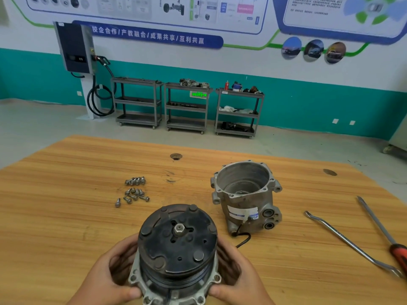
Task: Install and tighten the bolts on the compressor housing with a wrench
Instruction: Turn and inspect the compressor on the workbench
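Low in the view, a person's two hands hold a compressor's front pulley assembly (178, 245) just above a wooden surface (77, 194). The left hand (108, 274) grips its left side and the right hand (237, 276) grips its right side, fingers curled around the body and thumbs pressed on the pale metal flange at its base. The assembly's dark, round clutch face points up, with a hex nut at its centre. Beyond it and to the right, apart from both hands, the compressor housing (244, 194) stands upright on the surface, a silver cast cylinder with its open mouth facing up. It carries a white label (242, 211) on its near side and two round ports low on its right, and a black wire (243, 238) curls out from its base. Left of the housing and well apart from it, the bolts (134, 191) lie loose on the surface in a small scatter, with a tidy row at the back and the rest strewn in front. Far to the right lies a long, thin metal wrench (350, 243), set on a diagonal. Just beyond it is a screwdriver (376, 221) with an orange and black handle, on a similar slant. Neither tool is touched. Across the floor, three grey metal carts (187, 106) stand against a teal and white wall, beside a wall-mounted charging unit (74, 47) with a coiled black cable.
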Demonstrator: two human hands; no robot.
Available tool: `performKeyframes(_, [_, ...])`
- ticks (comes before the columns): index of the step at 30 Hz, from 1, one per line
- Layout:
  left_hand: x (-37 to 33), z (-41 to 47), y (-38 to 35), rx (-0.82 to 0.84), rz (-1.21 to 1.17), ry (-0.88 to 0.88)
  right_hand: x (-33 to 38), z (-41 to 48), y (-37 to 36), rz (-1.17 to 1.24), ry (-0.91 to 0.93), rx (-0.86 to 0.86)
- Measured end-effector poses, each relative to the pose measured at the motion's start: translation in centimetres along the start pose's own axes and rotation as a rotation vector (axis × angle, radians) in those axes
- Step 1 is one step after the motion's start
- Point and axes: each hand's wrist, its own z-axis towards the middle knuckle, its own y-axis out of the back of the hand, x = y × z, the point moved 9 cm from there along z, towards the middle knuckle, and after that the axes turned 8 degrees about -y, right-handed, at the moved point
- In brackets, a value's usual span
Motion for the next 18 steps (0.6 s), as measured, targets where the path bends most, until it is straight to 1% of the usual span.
performKeyframes(1, [-0.1,-0.3,-0.1,-0.021,-0.010,0.010,0.8,-0.2,-0.3,-0.007,0.011,0.009])
performKeyframes(2, [-0.4,-0.5,-0.1,-0.058,-0.005,0.016,0.9,-1.1,-0.5,-0.037,0.066,0.057])
performKeyframes(3, [-0.7,-0.9,0.0,-0.084,0.018,0.008,1.3,-1.8,-0.6,0.020,0.091,0.092])
performKeyframes(4, [-1.2,-1.2,0.0,-0.101,0.043,0.003,1.0,-1.9,0.8,0.085,0.029,0.019])
performKeyframes(5, [-1.7,-1.2,-0.3,-0.108,0.058,-0.014,1.9,-2.3,1.5,0.050,0.034,0.030])
performKeyframes(6, [-2.9,-0.8,-1.1,-0.121,0.080,-0.061,4.1,-2.8,1.6,-0.060,0.128,0.087])
performKeyframes(7, [-4.3,-0.1,-1.8,-0.147,0.093,-0.132,6.4,-3.1,2.3,-0.160,0.226,0.074])
performKeyframes(8, [-5.9,0.7,-2.9,-0.179,0.097,-0.216,8.4,-2.6,4.4,-0.155,0.215,-0.016])
performKeyframes(9, [-7.1,1.5,-4.0,-0.170,0.077,-0.317,10.5,-1.8,5.8,-0.093,0.207,-0.058])
performKeyframes(11, [-9.3,3.9,-5.7,-0.135,-0.025,-0.474,14.9,0.0,9.2,-0.062,0.316,-0.086])
performKeyframes(14, [-12.3,8.9,-8.7,0.018,-0.168,-0.631,20.0,3.9,13.2,-0.122,0.359,-0.125])
performKeyframes(15, [-12.7,10.3,-9.5,0.033,-0.192,-0.641,20.9,5.1,14.4,-0.120,0.364,-0.151])
performKeyframes(18, [-11.9,14.0,-11.1,0.006,-0.264,-0.603,21.0,8.1,16.6,-0.109,0.342,-0.229])
